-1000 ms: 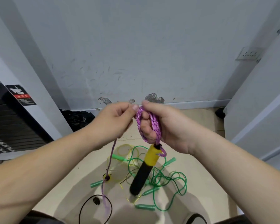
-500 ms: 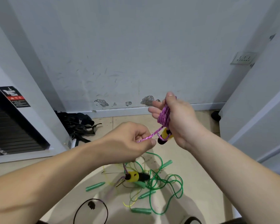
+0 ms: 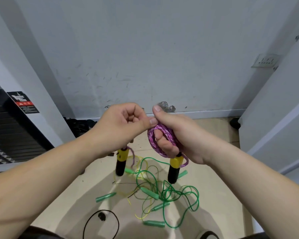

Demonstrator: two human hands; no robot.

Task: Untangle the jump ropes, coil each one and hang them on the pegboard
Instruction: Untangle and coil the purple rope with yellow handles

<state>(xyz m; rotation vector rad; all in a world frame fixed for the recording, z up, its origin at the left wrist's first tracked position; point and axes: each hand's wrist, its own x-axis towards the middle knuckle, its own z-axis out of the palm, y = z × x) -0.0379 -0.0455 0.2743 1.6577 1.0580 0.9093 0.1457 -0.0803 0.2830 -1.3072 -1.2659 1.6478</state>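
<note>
Left hand (image 3: pixel 126 125) has risen beside right hand (image 3: pixel 178 135), both gripping the coiled purple rope (image 3: pixel 168 134).

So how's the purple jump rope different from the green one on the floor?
The purple jump rope is coiled round the right hand; the green jump rope sprawls tangled on the floor. Purple is thick and braided, green thin and smooth. Purple's yellow-and-black handles hang; the green handles lie flat. Both are handled jump ropes.

Both forearms (image 3: pixel 41 180) bare; left hand (image 3: pixel 124 128), right hand (image 3: pixel 178 137), nails (image 3: pixel 157 108) short; dark garment (image 3: pixel 41 236) at bottom edge.
</note>
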